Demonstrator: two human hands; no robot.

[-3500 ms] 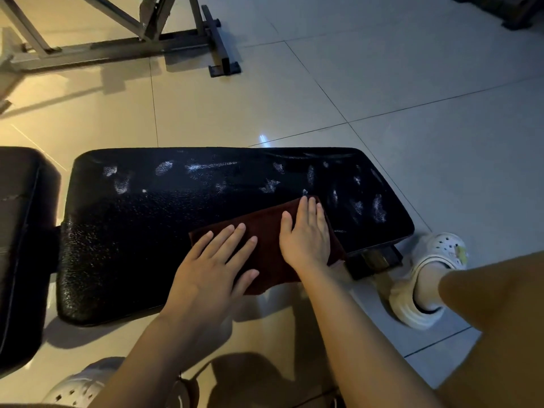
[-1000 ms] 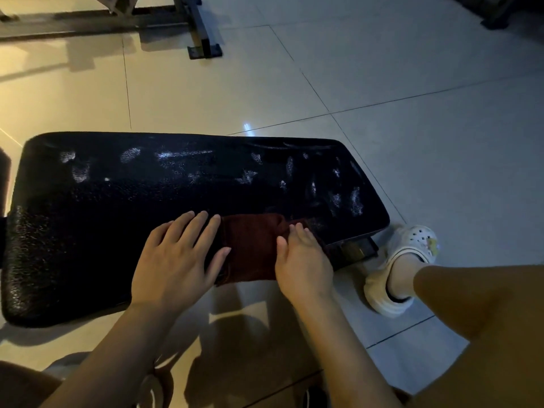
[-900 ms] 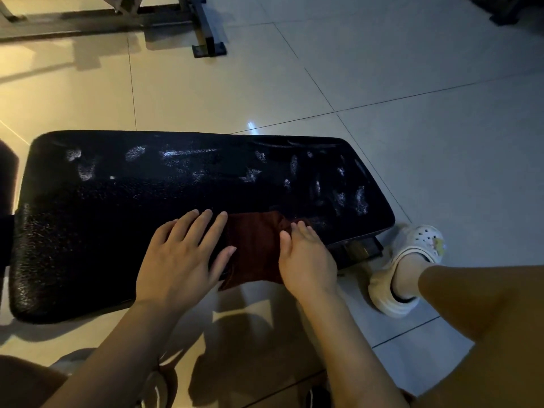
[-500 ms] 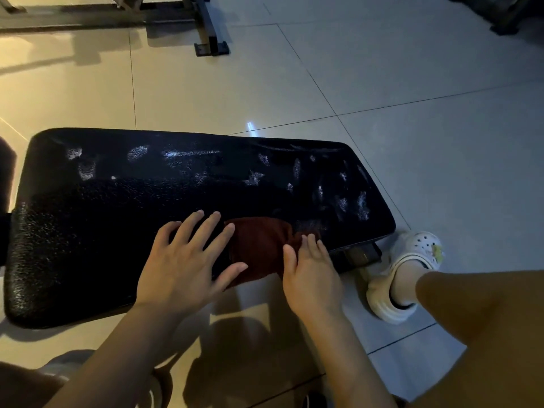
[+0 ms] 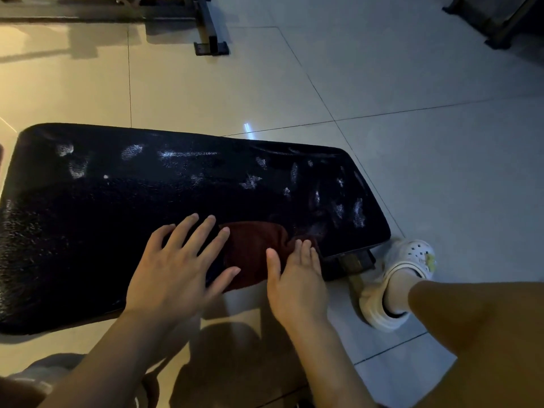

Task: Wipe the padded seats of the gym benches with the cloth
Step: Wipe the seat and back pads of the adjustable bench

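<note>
both palms lie flat with fingers straight: the left hand presses the black padded seat, its thumb on the dark red cloth; the right hand presses the cloth's bunched right edge at the near rim. farther across, pale smears mark the padding.

The cloth is partly hidden: the left hand covers its 9 o'clock edge and the right hand covers its 4 o'clock corner. The padded seat is cut by the frame at 9 o'clock. The metal frame at 12 o'clock is cut off too.
</note>
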